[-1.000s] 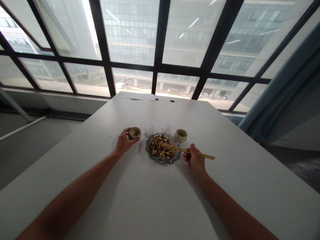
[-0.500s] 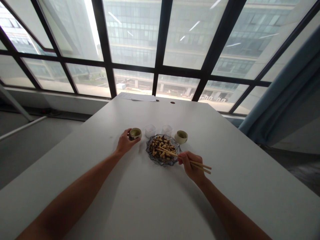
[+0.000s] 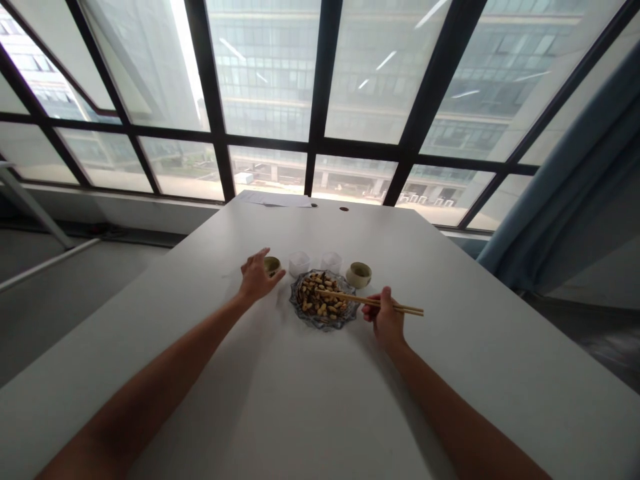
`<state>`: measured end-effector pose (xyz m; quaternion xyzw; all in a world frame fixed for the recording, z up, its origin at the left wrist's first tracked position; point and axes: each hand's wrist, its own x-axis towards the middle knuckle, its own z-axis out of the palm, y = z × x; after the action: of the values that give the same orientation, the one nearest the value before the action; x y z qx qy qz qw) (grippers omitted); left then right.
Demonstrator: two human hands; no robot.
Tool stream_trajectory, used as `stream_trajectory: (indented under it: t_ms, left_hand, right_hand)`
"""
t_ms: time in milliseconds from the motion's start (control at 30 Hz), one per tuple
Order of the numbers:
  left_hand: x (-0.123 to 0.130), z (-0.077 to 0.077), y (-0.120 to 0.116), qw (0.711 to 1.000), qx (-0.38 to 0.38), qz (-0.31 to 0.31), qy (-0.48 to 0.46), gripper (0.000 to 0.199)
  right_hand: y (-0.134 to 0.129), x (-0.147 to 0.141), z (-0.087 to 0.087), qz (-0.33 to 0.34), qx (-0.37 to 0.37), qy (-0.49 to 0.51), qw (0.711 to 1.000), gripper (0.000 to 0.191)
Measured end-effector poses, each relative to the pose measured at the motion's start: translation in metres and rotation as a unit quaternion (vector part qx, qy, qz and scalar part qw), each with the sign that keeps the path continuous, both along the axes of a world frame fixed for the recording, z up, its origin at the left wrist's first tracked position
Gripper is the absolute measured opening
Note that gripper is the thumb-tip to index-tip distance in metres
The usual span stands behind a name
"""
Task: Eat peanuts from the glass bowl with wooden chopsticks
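My left hand (image 3: 256, 276) is beside a small olive-green cup (image 3: 273, 267), thumb and fingers spread apart at its near left side; part of the cup is hidden behind them. In my right hand (image 3: 387, 317) is a pair of wooden chopsticks (image 3: 360, 299), pointing left with the tips over a scalloped glass dish (image 3: 295, 305). Peanuts (image 3: 323, 308) and dark, slender pieces, perhaps seeds, are mixed in this dish. Behind it stand two small clear cups, a left one (image 3: 299, 264) and a right one (image 3: 331, 261). A second olive-green cup (image 3: 359, 274) sits at the dish's back right.
All of this rests on a white table (image 3: 300, 400). Paper sheets (image 3: 280, 199) lie at its far end near two round holes. Large windows with dark frames rise beyond, a blue curtain (image 3: 555, 187) hangs on the right, and a white metal frame (image 3: 37, 207) stands at left.
My left hand has loosened from the olive-green cup, its fingers lifting and spreading. The chopsticks have swung to a flatter angle, their tips higher in the dish, and lie closer together.
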<state>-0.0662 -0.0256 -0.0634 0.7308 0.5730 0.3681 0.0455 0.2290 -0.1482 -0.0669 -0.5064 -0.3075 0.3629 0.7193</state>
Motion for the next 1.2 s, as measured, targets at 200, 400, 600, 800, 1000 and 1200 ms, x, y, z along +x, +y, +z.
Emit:
stream_trajectory:
  t_ms: [200,400,600,800,1000,1200]
  left_hand:
    - [0.044,0.023,0.019,0.992,-0.019,-0.050,0.117,0.065]
    - [0.058,0.036,0.042,0.976,-0.067,-0.107,0.178,0.064]
    - [0.043,0.036,0.030,0.962,0.090,-0.176,0.189,0.070]
    - [0.040,0.029,0.016,0.965,0.122,-0.160,0.166,0.070]
    - [0.040,0.026,0.014,0.974,0.105,-0.134,0.150,0.065]
    - [0.039,0.030,0.012,0.976,0.074,-0.140,0.152,0.062]
  right_hand:
    - [0.009,0.010,-0.011,0.020,-0.030,0.054,0.998,0.064]
    - [0.010,0.013,-0.011,0.019,-0.034,0.093,0.995,0.061]
    - [0.012,0.011,-0.012,0.018,-0.022,0.113,0.993,0.058]
    - [0.010,0.011,-0.006,0.020,-0.017,0.096,0.995,0.061]
    - [0.001,0.001,0.021,-0.042,0.076,-0.054,0.995,0.063]
    - [0.015,-0.029,0.049,0.002,0.141,-0.256,0.956,0.049]
